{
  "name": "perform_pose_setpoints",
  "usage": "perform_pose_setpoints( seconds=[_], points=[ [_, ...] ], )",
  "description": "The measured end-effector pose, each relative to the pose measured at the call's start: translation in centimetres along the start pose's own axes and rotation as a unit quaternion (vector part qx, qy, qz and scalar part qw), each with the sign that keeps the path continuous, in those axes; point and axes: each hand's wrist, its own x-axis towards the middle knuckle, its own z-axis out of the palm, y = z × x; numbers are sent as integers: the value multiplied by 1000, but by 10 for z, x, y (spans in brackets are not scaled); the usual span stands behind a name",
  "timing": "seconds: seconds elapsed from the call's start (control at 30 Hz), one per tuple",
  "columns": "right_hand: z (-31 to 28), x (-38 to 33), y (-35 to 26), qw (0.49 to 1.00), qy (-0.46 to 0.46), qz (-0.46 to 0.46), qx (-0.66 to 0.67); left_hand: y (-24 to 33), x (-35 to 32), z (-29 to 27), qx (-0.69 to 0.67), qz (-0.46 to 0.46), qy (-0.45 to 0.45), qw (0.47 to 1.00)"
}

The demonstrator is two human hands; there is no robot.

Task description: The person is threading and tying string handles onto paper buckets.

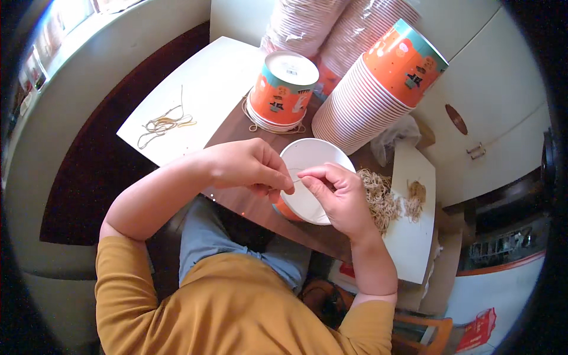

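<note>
Over an open paper tub (303,207), white inside and orange outside, my two hands meet with fingers pinched. A thin pale string (296,180) runs between their fingertips. My left hand (251,168) comes in from the left side of the rim, thumb and forefinger pressed together on the string. From the right, my right hand (340,195) grips the string between thumb and forefinger and covers part of the tub. Close to the right hand lies a heap of beige strings (381,198). How far the string runs inside the tub is hard to see.
Behind the tub stand a short stack of upturned orange tubs (283,94) and a tall leaning stack (361,97). Plastic-wrapped stacks (305,23) stand farther back. Loose strings (164,125) lie on the white tabletop (195,83) at left, and a small string bundle (415,200) at right.
</note>
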Motion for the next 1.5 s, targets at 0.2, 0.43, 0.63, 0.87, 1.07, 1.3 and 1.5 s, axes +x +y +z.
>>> perform_pose_setpoints(
  seconds=[0.2, 0.43, 0.63, 0.87, 1.07, 1.3, 1.5],
  points=[
    [-11, -4, -2, 991, -48, 13, -125, -8, 4, -1, 48, 15, 17, 999],
    [13, -6, -16, 940, -22, 107, 323, 3, 12, 15, 150, 118, 74, 979],
    [-1, 0, 18, 988, 50, 96, 110, 13, 14, 5, 130, 98, 97, 982],
    [0, 34, 70, 971, 2, 230, 65, -29, 60, -17, 238, 140, 285, 918],
    [3, 33, 62, 935, -5, 324, 146, -46, 50, 11, 145, 118, 239, 953],
    [17, 12, 60, 933, -20, 329, 144, -51, 35, 18, -99, 61, 191, 975],
    [26, 14, 62, 934, 3, 336, 122, -51, 39, 11, -82, 66, 186, 977]
  ],
)
